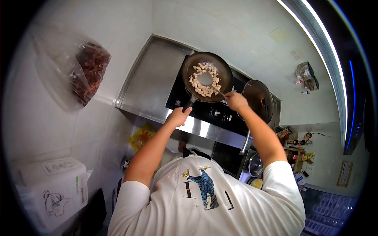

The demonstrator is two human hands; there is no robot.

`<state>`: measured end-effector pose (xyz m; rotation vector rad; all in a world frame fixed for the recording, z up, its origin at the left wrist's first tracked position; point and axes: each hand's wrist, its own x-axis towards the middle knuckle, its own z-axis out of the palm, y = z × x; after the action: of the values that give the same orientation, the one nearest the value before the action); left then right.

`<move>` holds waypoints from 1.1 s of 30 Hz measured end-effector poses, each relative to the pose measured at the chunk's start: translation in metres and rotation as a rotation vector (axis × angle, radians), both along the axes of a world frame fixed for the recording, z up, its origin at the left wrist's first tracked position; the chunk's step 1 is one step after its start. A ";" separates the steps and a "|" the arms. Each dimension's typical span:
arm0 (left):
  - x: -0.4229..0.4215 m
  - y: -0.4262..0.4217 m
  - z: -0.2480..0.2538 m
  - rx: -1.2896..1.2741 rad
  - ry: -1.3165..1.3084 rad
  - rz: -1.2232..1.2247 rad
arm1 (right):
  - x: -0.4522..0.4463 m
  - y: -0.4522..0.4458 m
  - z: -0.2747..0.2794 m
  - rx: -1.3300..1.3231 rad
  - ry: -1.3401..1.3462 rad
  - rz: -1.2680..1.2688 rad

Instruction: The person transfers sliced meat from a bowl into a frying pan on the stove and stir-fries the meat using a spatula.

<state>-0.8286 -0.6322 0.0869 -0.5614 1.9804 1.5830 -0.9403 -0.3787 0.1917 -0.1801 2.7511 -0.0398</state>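
A dark frying pan (190, 65) sits over the black stove (204, 108), with pale chunks of food (208, 89) in a ring around its middle. My left hand (180, 117) is closed around the pan's black handle, on the near side. At the pan's right rim, my right hand (236, 101) grips a thin utensil (221, 93) whose tip reaches down to the food. The far end of this utensil is too small to make out. Just right of my right hand stands a second, lidded pan (254, 94) with a long handle.
Steel counter (147, 74) lies left of the stove, against the tiled wall. A bag of dark red food (92, 70) hangs at the left. Metal bowls (256, 164) and bottles stand at the right. A white box (55, 192) is at lower left.
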 end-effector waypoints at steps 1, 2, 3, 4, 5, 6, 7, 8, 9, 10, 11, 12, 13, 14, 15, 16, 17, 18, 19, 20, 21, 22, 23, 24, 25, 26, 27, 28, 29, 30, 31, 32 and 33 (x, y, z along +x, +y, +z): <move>-0.002 -0.001 0.002 -0.003 0.009 0.001 | 0.003 -0.006 -0.007 -0.021 -0.016 -0.040; 0.001 -0.001 0.003 0.033 0.001 -0.025 | 0.005 -0.008 -0.012 -0.071 -0.038 -0.083; 0.001 -0.003 0.005 0.065 -0.003 -0.050 | 0.007 -0.005 -0.011 -0.112 -0.006 -0.083; 0.001 -0.004 0.008 0.059 0.002 -0.054 | 0.011 -0.003 -0.006 -0.152 0.024 -0.085; 0.001 -0.004 0.010 0.058 -0.009 -0.047 | 0.009 0.007 -0.006 -0.185 0.028 -0.071; 0.001 -0.004 0.012 0.059 -0.021 -0.035 | 0.005 0.022 -0.004 -0.217 0.031 -0.053; 0.002 -0.004 0.010 0.078 -0.026 -0.023 | -0.001 0.041 -0.011 -0.300 0.004 -0.123; 0.004 -0.005 0.008 0.077 -0.031 -0.019 | 0.003 0.046 0.002 -0.280 -0.039 -0.127; 0.004 -0.006 0.006 0.118 -0.028 -0.023 | 0.012 0.048 0.008 -0.322 -0.045 -0.202; 0.004 -0.007 0.005 0.159 -0.025 -0.029 | 0.022 0.051 0.011 -0.364 -0.050 -0.279; 0.005 -0.008 0.005 0.158 -0.024 -0.030 | 0.027 0.057 0.007 -0.366 -0.049 -0.279; 0.008 -0.009 0.005 0.173 -0.029 -0.018 | 0.032 0.061 -0.001 -0.541 -0.129 -0.402; 0.011 -0.011 0.005 0.185 -0.035 -0.009 | 0.039 0.064 -0.008 -0.719 -0.211 -0.528; 0.014 -0.013 0.004 0.179 -0.038 -0.015 | 0.049 0.058 -0.005 -0.725 -0.212 -0.534; 0.017 -0.015 0.003 0.214 -0.041 0.034 | 0.060 0.050 -0.004 -0.839 -0.243 -0.608; 0.018 -0.018 0.001 0.250 -0.042 0.082 | 0.069 0.038 0.001 -0.953 -0.272 -0.680; 0.020 -0.021 0.000 0.258 -0.045 0.093 | 0.074 0.028 0.006 -0.991 -0.300 -0.726; 0.021 -0.022 -0.002 0.254 -0.047 0.090 | 0.076 0.028 -0.002 -1.035 -0.302 -0.774; 0.022 -0.023 0.003 0.261 -0.042 0.097 | 0.076 0.027 -0.009 -0.988 -0.224 -0.729; 0.024 -0.024 0.003 0.268 -0.039 0.105 | 0.075 0.027 -0.019 -0.939 -0.148 -0.684; 0.024 -0.025 0.003 0.266 -0.044 0.106 | 0.073 0.031 -0.041 -0.870 0.080 -0.520; 0.021 -0.025 0.002 0.276 -0.033 0.080 | 0.073 0.023 -0.040 -0.791 0.302 -0.351; 0.019 -0.024 0.000 0.288 -0.021 0.055 | 0.071 0.025 -0.033 -0.704 0.232 -0.376; 0.017 -0.023 -0.001 0.290 -0.024 0.055 | 0.071 0.023 -0.027 -0.701 0.230 -0.376; 0.016 -0.020 0.001 0.291 -0.031 0.062 | 0.070 0.018 -0.018 -0.656 0.256 -0.337; 0.014 -0.018 0.004 0.292 -0.037 0.070 | 0.068 0.015 -0.014 -0.610 0.282 -0.295; 0.012 -0.016 0.007 0.297 -0.038 0.074 | 0.065 0.014 -0.015 -0.627 0.300 -0.270; 0.011 -0.014 0.007 0.311 -0.025 0.072 | 0.061 0.013 -0.014 -0.622 0.298 -0.265; 0.010 -0.012 0.007 0.325 -0.014 0.071 | 0.056 0.014 -0.014 -0.669 0.227 -0.304; 0.008 -0.011 0.007 0.331 -0.015 0.075 | 0.051 0.014 -0.013 -0.715 0.154 -0.344; 0.007 -0.009 0.005 0.325 -0.016 0.078 | 0.045 0.015 -0.016 -0.752 0.098 -0.392; 0.007 -0.008 0.005 0.319 -0.016 0.079 | 0.041 0.016 -0.019 -0.747 0.097 -0.391; 0.006 -0.008 0.004 0.323 -0.016 0.081 | 0.036 0.017 -0.022 -0.719 0.102 -0.364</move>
<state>-0.8222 -0.6402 0.0911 -0.5256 1.6601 1.8930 -0.9046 -0.3618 0.1702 0.1383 2.7038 -1.1395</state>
